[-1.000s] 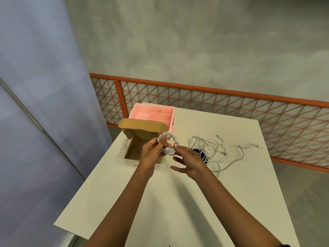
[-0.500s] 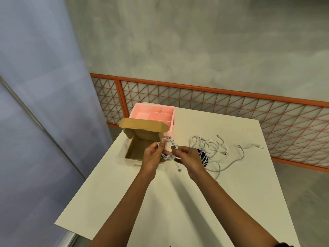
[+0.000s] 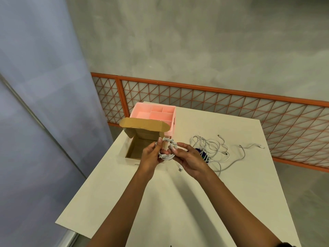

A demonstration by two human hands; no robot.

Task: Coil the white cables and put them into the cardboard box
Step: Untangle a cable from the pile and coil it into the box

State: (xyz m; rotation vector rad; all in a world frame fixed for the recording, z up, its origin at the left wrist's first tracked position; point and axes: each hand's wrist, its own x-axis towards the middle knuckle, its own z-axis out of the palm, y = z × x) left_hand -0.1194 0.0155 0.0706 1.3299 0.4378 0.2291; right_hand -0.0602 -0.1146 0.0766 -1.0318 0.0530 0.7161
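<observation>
Right hand (image 3: 189,160) has closed back onto the white cable coil (image 3: 167,156); left hand (image 3: 149,158) pinches it too, keeping loops tight beside the cardboard box (image 3: 137,147).

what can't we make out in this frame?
Head view:
- dark blue object: mostly behind the right hand and loose cables; identity unclear.
- cardboard box: near right corner hidden by the left hand.
- coiled cable: both hands cover parts; turn count unreadable.
- plug: too small to tell type.
</observation>
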